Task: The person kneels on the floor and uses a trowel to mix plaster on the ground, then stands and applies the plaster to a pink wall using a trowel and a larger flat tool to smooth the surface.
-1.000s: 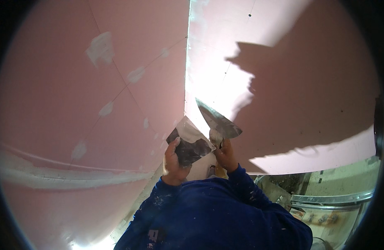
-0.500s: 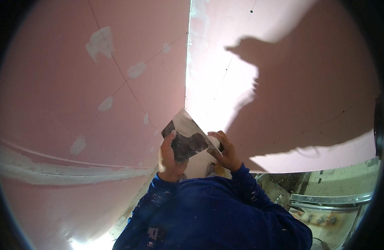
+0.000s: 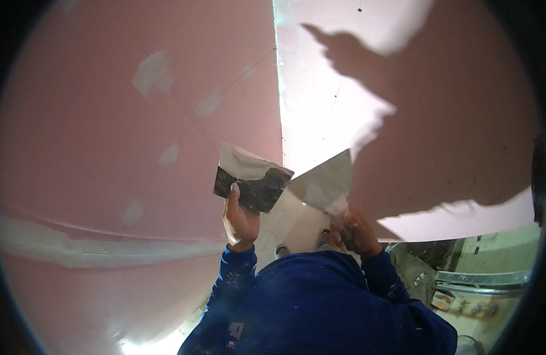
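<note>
My left hand [image 3: 242,226] grips a flat, dark rectangular plate [image 3: 264,198] from below, thumb over its lower edge. White joint compound [image 3: 243,161] covers the plate's far part. In my right hand [image 3: 363,232] is the handle of a broad putty knife [image 3: 323,182], its pale blade pointing up and left. A corner of the blade meets or overlaps the plate's right edge; I cannot tell if they touch. A lump of white compound [image 3: 338,207] sits where the blade joins the handle.
Pink plasterboard walls [image 3: 107,130] meet at a corner joint [image 3: 279,106] straight ahead. Pale filler patches [image 3: 153,76] dot the left wall. A large shadow [image 3: 456,136] falls across the brightly lit right wall. Metal profiles [image 3: 483,279] lie at the lower right. My feet show below.
My right hand has moved right and toward me, and the knife's blade now shows its broad face. The plate has shifted left and turned. The view has moved slightly.
</note>
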Demonstrator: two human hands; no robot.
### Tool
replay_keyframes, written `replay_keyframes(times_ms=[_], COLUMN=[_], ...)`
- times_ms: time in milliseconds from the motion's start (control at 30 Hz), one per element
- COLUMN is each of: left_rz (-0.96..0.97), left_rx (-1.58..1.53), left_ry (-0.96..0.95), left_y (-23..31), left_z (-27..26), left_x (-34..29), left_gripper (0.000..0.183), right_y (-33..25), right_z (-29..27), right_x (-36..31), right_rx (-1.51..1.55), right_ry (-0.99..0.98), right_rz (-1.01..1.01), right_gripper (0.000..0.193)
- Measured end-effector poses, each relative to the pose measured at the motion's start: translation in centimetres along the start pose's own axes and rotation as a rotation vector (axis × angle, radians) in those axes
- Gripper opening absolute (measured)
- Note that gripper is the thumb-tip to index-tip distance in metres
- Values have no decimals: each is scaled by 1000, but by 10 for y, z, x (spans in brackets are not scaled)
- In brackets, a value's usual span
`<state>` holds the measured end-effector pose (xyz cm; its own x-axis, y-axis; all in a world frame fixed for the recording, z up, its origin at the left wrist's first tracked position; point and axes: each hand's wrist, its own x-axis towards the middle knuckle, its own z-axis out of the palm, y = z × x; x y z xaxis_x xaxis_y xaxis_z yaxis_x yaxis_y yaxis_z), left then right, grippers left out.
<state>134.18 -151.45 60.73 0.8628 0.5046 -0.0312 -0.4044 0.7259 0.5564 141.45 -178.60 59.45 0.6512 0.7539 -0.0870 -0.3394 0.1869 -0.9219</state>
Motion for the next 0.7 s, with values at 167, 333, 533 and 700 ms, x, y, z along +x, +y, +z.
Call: replay_keyframes(times_ms=[167, 333, 533, 700], left_rz=[-24, 85, -16, -148], left_rx=[72, 800, 938, 1190], left_ry=[-181, -265, -393, -617], left_y=[-3, -9, 13, 43], left_z=[-14, -36, 0, 48], left_x=[-2, -1, -14, -14], left_gripper=[44, 39, 40, 49], right_y=[-9, -8, -2, 11], right_z=[20, 18, 15, 15], right_x=[0, 7, 14, 10], right_rx=[-119, -132, -98, 19], right_ry=[28, 16, 18, 21], right_rz=[183, 152, 126, 81], right_gripper=[50, 45, 48, 54])
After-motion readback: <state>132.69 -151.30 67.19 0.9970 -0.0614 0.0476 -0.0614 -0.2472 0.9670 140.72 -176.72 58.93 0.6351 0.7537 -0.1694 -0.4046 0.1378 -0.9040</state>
